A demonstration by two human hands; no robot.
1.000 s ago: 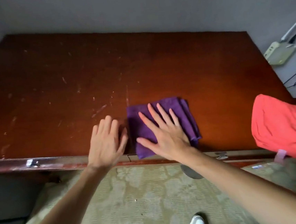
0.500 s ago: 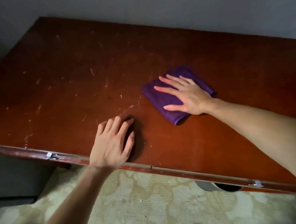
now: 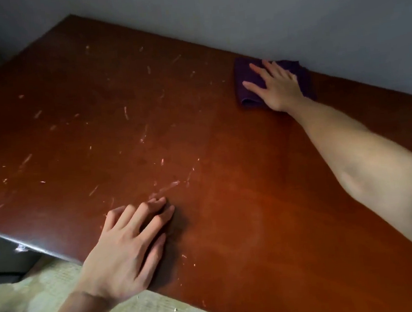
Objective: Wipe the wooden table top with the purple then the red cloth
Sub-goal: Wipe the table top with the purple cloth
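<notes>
The folded purple cloth (image 3: 248,83) lies flat at the far edge of the reddish-brown wooden table top (image 3: 227,179), against the grey wall. My right hand (image 3: 277,86) presses down on it with fingers spread, arm stretched across the table. My left hand (image 3: 131,248) rests palm down on the wood by the near edge, fingers together, holding nothing. Pale scuffs and scratches mark the left half of the table top. The red cloth is out of view.
A grey wall (image 3: 261,12) runs along the table's far edge. Patterned beige floor covering (image 3: 37,297) shows below the near edge, with a dark gap (image 3: 0,256) under the table's left corner.
My right hand has slid the purple cloth from the near edge across the table to the far edge by the wall. My left hand stayed planted near the front edge.
</notes>
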